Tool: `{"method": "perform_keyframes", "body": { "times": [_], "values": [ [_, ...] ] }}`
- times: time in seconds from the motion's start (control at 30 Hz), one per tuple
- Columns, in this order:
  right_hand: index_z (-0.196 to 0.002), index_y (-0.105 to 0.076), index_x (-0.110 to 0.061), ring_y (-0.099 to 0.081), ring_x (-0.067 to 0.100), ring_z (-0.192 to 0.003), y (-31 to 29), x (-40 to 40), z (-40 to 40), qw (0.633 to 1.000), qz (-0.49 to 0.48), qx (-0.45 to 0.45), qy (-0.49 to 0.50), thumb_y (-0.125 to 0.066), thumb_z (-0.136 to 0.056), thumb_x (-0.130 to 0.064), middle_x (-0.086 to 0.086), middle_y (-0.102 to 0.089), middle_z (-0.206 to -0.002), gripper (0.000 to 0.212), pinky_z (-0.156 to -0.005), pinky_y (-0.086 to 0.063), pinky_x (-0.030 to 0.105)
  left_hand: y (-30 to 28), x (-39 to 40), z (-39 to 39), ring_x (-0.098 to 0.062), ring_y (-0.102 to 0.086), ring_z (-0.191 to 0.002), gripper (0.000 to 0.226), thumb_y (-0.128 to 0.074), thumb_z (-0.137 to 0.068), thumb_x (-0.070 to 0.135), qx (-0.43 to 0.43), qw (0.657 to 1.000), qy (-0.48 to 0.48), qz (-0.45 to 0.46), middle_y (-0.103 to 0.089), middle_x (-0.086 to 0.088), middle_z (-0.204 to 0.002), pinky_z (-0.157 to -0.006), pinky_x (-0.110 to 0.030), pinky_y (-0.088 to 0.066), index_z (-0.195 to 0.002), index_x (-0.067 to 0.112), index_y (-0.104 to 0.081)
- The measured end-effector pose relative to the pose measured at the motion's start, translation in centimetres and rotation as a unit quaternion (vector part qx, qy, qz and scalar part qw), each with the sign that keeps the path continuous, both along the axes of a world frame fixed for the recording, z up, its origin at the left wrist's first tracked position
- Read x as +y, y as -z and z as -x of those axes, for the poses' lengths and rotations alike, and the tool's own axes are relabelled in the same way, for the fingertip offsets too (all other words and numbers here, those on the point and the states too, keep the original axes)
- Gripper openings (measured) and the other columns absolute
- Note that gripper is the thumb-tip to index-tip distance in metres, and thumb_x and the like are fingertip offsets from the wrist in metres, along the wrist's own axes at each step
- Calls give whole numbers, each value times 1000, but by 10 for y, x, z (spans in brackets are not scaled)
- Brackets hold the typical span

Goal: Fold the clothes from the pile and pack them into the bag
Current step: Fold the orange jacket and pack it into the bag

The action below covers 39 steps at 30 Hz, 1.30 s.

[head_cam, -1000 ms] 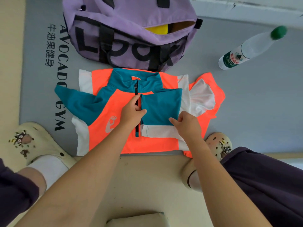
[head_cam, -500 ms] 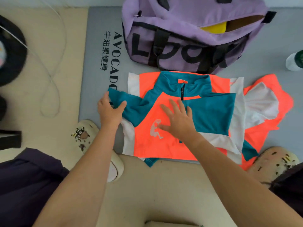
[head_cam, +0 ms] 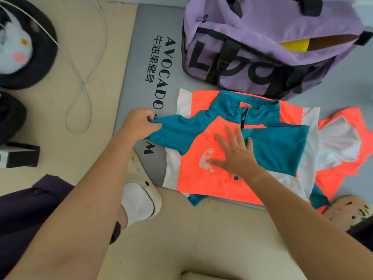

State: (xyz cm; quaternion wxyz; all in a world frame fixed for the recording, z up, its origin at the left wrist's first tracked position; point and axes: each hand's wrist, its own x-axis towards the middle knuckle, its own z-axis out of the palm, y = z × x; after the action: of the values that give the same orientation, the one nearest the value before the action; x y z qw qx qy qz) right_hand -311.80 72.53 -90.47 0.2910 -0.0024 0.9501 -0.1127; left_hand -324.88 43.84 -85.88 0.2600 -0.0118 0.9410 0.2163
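Beige floor [head_cam: 60, 110] — a grey mat [head_cam: 137, 63] on it, white cable [head_cam: 80, 81] looping beside.

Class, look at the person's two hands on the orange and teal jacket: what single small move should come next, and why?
Probably fold the teal sleeve inward across the chest. The left hand pinches its cuff out past the jacket, the other sleeve already lies folded over the front, and the right hand presses flat on the chest, pinning it.

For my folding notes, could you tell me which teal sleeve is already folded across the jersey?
The right sleeve, lying flat across the chest; the left sleeve sticks out sideways, pinched by the left hand.
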Motion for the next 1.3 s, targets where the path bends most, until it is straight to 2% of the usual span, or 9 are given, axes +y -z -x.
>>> {"method": "perform_keyframes", "body": {
  "times": [0.23,0.37,0.53,0.8,0.9,0.97,1.03,1.1,1.3],
  "values": [
    [-150,-20,-40,9,31,-149,-5,-4,10,999,29,-38,22,-47,-76,-80,0,4,-164,88,-113,-10,63,-26,-8,-10,-12,-58,-82,20,-70,-88,30,-37,998,-32,-43,-58,11,-90,-66,-28,-46,-104,25,-60],
    [-143,-37,-33,-5,27,-149,-17,2,22,995,59,-56,52,-49,-83,-71,3,-15,-161,72,-114,-16,54,-33,-5,-9,-23,-59,-80,27,-73,-82,42,-36,995,58,75,-62,-5,-85,-59,-30,-39,-77,17,-63],
    [-132,-52,-17,-31,31,-135,-34,-1,12,987,100,42,118,-60,-88,-47,12,-42,-138,54,-108,-27,46,-42,7,-10,-23,-47,-110,29,-77,-78,40,86,970,173,148,-58,-5,-109,-90,-39,-44,-79,11,-75],
    [-93,-68,-3,-58,35,-101,-52,-17,-6,945,214,206,134,-62,-83,-7,14,-64,-103,12,-87,-46,45,-44,51,-34,-28,-55,-76,43,-67,-83,26,45,956,282,73,-56,-11,-59,-66,-39,-43,-49,4,-51],
    [-91,-69,-5,-64,26,-90,-56,-27,1,920,297,63,249,-57,-88,-10,10,-71,-95,14,-83,-50,37,-41,77,-44,-16,-43,-49,53,-59,-92,38,-4,976,198,86,-39,-2,-51,-49,-31,-27,-52,14,-35],
    [-94,-68,-3,-67,22,-80,-57,-30,7,839,389,-61,376,-55,-92,-16,15,-72,-94,18,-76,-53,32,-39,93,-48,-16,-55,-46,40,-52,-99,30,-100,991,80,-29,-51,-2,-51,-49,-28,-33,-62,15,-45],
    [-100,-65,-2,-68,22,-80,-57,-30,11,737,467,-131,471,-57,-95,-32,18,-70,-96,31,-68,-56,28,-44,105,-51,-20,-65,-50,20,-47,-102,23,-252,939,-47,-228,-68,-6,-60,-52,-25,-49,-90,16,-62],
    [-103,-66,-6,-71,22,-85,-52,-26,12,698,483,-150,507,-59,-91,-49,14,-71,-97,45,-70,-57,28,-46,109,-49,-21,-70,-59,23,-49,-102,27,-346,860,-104,-361,-74,-11,-74,-58,-25,-56,-110,14,-65],
    [-91,-65,-12,-69,20,-77,-26,-31,13,718,426,-119,537,-66,-87,-46,10,-69,-86,35,-72,-57,32,-14,81,-48,-8,-62,-71,7,-62,-89,29,-86,949,-247,-178,-67,9,-80,-61,-22,-45,-90,26,-68]
  ]
}}
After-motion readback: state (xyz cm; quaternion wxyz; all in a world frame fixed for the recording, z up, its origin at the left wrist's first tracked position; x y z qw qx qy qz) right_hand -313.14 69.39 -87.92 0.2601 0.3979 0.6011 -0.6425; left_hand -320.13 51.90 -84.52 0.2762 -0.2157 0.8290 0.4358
